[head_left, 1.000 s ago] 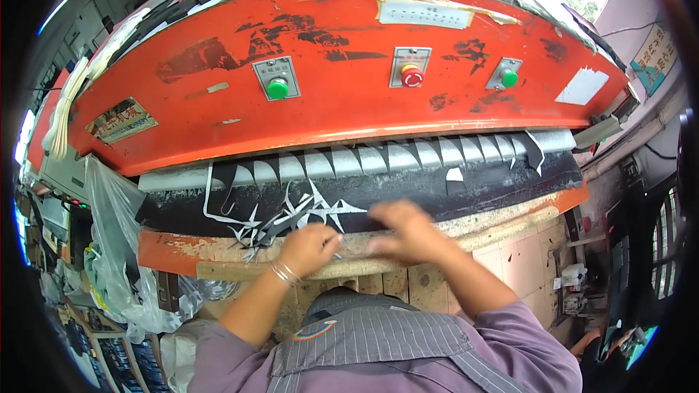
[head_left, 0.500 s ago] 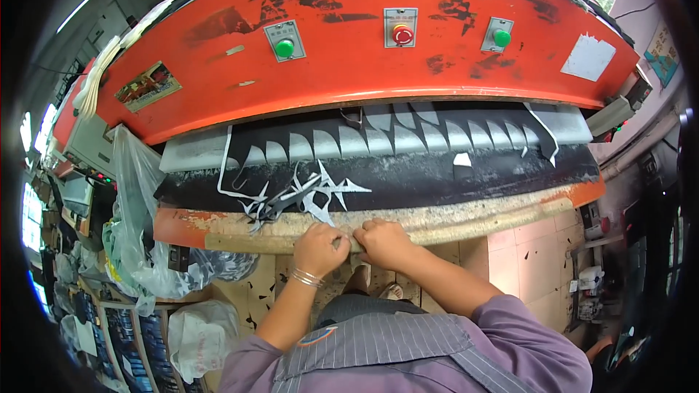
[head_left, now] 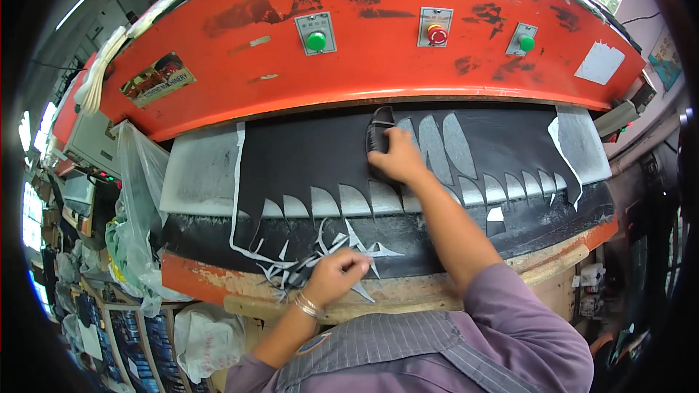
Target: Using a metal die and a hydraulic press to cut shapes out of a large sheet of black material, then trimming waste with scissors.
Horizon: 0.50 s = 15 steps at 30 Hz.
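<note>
Under an orange press, right hand (head_left: 397, 159) grips a black cutting die (head_left: 378, 131) on fin-punched black sheet (head_left: 313, 160); left hand (head_left: 336, 274) pinches scraps (head_left: 306, 266).

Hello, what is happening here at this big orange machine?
A person stands at an orange press with a black sheet spread on its bed. The right hand reaches far in and grips a dark cutting die set on the sheet. The left hand rests at the near edge, pinching thin leftover strips. Rows of fin-shaped cutouts already show in the sheet.
</note>
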### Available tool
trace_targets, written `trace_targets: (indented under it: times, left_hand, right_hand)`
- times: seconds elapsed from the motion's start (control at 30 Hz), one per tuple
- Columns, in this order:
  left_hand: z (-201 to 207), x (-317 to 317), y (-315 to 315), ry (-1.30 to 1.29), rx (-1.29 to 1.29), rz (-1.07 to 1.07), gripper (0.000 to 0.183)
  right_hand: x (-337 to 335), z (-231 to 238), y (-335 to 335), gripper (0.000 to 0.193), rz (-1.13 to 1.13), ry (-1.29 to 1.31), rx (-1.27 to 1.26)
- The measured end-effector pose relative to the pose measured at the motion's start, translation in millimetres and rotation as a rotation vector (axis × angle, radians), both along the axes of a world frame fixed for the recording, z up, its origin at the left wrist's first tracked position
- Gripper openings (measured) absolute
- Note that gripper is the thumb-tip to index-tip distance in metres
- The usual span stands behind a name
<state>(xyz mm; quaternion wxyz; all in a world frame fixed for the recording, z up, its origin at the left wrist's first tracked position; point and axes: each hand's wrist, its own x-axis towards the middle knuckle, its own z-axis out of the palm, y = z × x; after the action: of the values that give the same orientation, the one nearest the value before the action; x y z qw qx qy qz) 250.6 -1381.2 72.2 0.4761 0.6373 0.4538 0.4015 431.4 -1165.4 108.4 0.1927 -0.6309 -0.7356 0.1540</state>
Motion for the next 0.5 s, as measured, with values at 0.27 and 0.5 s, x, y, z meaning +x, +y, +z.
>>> trace_targets:
  times: [0.27,0.5]
  left_hand:
    - [12,-30,100,-0.766,-0.283,-0.014,0.062]
    - [31,-97,133,0.245,0.09,0.251,0.097]
  right_hand:
    - [-25,4,-115,0.067,0.576,0.559,-0.098]
    - [-79,46,-103,0.072,0.309,-0.085,-0.263]
